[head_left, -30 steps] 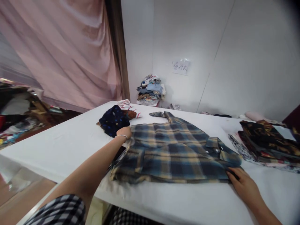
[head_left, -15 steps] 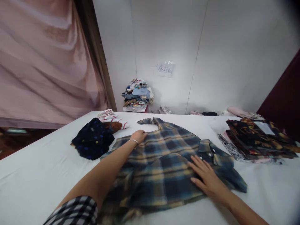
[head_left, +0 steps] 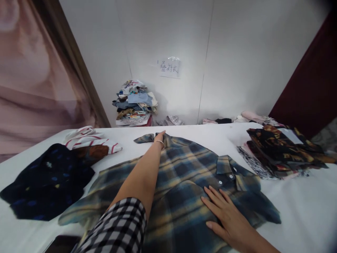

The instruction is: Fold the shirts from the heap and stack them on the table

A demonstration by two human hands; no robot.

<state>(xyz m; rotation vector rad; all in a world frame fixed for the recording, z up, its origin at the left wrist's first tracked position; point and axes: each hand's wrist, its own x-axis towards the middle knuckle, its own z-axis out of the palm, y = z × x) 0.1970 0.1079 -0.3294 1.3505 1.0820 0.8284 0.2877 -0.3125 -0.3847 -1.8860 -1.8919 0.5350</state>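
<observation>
shirt: we're looking at a blue and yellow plaid shirt (head_left: 184,182) lying across the white table (head_left: 302,211), filling the centre and lower middle of the frame, collar toward the right.

left hand: our left hand (head_left: 159,137) is stretching way out to the far sleeve (head_left: 144,138) at upper centre. It's touching the cloth there, but the fingers are tiny and mostly hidden behind the wrist, so we can't tell if they're pinching or just resting.

right hand: our right hand (head_left: 223,214) is lying flat on the shirt body at lower right, fingers spread and relaxed, gripping nothing, just pressing the fabric down.

step: looks to us like we're laying the shirt flat and getting that far sleeve in hand, with the right palm pinning the body.

next move: we're guessing it needs a real pinch on the sleeve while the right hand keeps the body from sliding.

neighbours: a navy dotted garment (head_left: 44,182) is sitting at left beside a striped one (head_left: 92,138); a dark patterned stack (head_left: 281,151) is at right; a clothes heap (head_left: 135,103) is against the wall.

hard to see: the shirt's near hem is getting cut off by the bottom edge and our checked sleeve (head_left: 118,228). The wall note (head_left: 170,67) is too small to read.
</observation>
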